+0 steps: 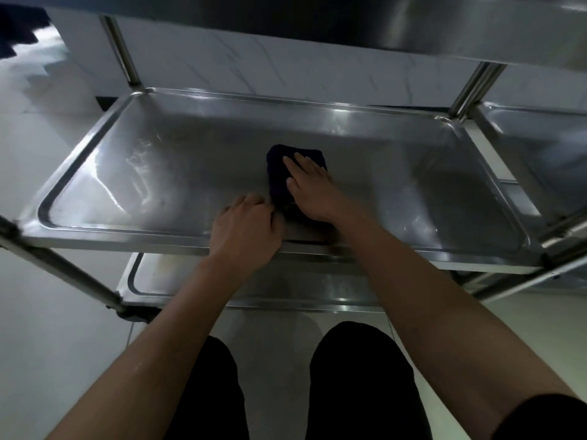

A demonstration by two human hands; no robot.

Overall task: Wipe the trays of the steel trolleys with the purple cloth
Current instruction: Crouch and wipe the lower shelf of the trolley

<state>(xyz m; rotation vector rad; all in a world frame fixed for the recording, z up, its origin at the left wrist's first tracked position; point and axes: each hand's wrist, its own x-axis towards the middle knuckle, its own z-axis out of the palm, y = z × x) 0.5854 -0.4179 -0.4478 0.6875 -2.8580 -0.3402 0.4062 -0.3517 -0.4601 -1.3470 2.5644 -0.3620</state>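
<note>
From the head camera, looking down, a steel trolley's middle tray (152, 173) fills most of the frame, its raised rim shining under the light. The purple cloth (279, 166), so dark in this light that it reads almost black, lies bunched on the tray floor a little right of centre. The right hand (313, 188) lies flat on top of the cloth, fingers straight and spread, pressing it against the steel. The left hand (246, 223) rests just beside it on the near part of the tray, by the front rim; its fingers are curled under, and it seems to hold nothing, though the fingertips are hidden. A lower tray (152, 281) shows beneath, and an upper shelf's edge (413, 23) crosses the top. A second trolley's tray (540, 138) stands close at the right. Dark trouser legs (359, 382) show at the bottom over a pale tiled floor (47, 328).
</note>
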